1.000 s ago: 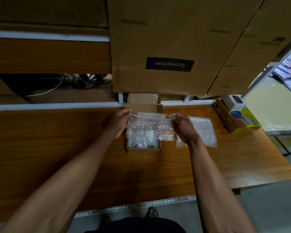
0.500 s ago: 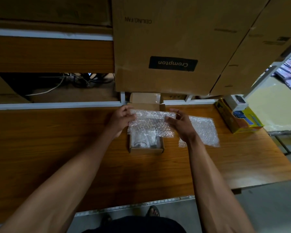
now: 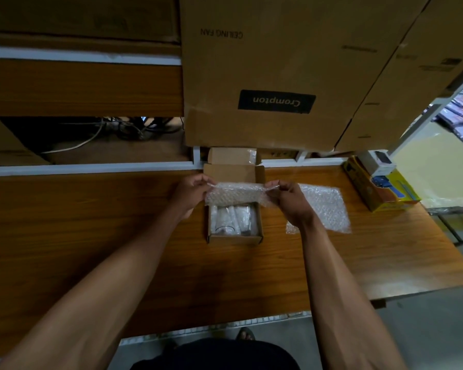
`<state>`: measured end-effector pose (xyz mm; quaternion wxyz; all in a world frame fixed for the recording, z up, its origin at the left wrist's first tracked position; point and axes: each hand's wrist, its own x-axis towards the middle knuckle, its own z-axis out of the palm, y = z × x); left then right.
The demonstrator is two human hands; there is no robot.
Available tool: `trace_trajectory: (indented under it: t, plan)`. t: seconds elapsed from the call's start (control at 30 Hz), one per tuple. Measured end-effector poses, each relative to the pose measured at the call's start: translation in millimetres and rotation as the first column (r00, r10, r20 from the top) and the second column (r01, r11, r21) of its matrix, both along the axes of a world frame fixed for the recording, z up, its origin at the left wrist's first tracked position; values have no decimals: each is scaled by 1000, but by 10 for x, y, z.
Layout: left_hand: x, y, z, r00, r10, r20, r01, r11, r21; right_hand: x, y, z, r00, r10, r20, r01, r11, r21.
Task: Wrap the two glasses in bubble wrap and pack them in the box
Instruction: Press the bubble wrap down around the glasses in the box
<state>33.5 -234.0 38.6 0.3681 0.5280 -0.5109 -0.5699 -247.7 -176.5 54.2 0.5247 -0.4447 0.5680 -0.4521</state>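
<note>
Now holding a bubble wrap sheet (image 3: 234, 194) stretched over the open box (image 3: 234, 237), pinched by left hand (image 3: 190, 192) & right hand (image 3: 292, 201), w/ glasses (image 3: 231, 220) inside; next prob. lower it evenly.

Clear dimpled plastic bubble wrap (image 3: 235, 194), matt brown cardboard box (image 3: 234, 238), glossy wood-grain table (image 3: 91, 222).
</note>
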Motion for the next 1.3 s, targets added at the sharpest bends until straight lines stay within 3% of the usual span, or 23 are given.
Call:
trace_trajectory:
  t: [0.13,0.63,1.0,1.13,1.3]
  plan:
    - [-3,47,18,992,7,-128,0,999,54,0,82,20,998,-4,58,3,1000,22]
    - [12,249,-35,993,-92,76,90,995,31,-4,175,-116,999,35,-40,-34,999,27]
    - [-27,247,-121,998,-63,7,62,994,85,22,168,-140,993,50,-107,-47,998,30]
    - [-28,258,-137,997,-37,-67,46,990,135,-7,167,-163,998,40,-41,-38,998,57]
    - [1,268,-214,998,-45,35,41,994,103,-22,131,-259,998,62,-24,-60,997,41]
